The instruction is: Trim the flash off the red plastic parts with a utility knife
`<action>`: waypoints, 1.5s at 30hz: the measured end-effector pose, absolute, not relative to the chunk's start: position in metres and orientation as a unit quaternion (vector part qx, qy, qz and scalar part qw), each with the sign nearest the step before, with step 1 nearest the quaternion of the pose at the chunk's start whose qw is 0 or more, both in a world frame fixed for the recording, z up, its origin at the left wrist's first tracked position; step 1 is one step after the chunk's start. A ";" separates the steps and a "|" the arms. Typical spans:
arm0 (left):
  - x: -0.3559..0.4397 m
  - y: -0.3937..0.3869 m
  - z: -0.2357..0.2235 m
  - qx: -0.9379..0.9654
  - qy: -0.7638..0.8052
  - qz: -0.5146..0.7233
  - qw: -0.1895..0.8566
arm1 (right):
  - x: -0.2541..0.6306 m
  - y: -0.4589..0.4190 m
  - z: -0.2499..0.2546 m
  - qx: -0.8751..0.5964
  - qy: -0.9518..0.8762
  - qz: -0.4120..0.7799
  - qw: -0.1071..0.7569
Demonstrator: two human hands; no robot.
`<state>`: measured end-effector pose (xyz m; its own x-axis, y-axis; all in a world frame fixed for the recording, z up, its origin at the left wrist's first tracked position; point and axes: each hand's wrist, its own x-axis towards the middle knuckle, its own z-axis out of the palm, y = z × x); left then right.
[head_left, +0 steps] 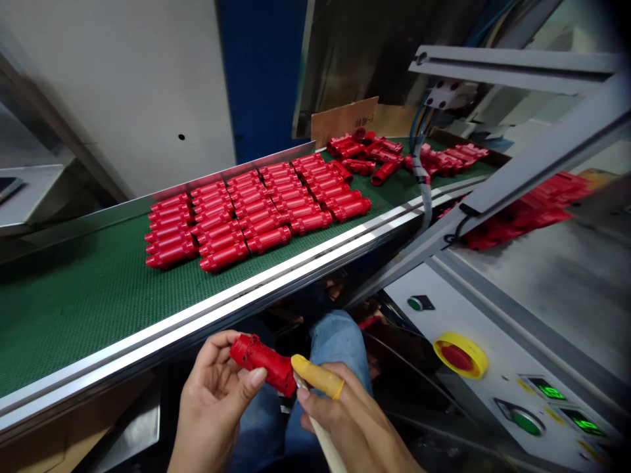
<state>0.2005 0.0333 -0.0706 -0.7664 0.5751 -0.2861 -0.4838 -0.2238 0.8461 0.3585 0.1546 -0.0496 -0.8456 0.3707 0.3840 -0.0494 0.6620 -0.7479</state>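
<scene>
Head view: left hand is gripping a red part while right hand is pinching a pale tool against it.

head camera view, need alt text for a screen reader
The left hand holds a red plastic part while the right hand, wearing a yellow finger cot, holds a pale tool beside it. Rows of similar red parts lie on a green conveyor belt ahead, with a red stop button to the right.
</scene>
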 end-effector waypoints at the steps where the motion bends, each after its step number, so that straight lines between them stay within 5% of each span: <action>1: 0.200 0.035 -0.070 0.042 0.511 0.778 0.363 | 0.357 0.155 -0.051 -0.081 -0.878 0.386 0.269; 6: 0.197 0.039 -0.065 0.035 0.461 0.764 0.449 | 0.358 0.162 -0.057 -0.120 -0.817 0.448 0.342; 11: 0.197 0.038 -0.068 0.058 0.480 0.778 0.401 | 0.358 0.178 -0.042 -0.192 -0.717 0.621 0.252; 45: 0.197 0.030 -0.076 0.080 0.498 0.774 0.384 | 0.348 0.178 -0.028 -0.193 -0.834 0.457 0.240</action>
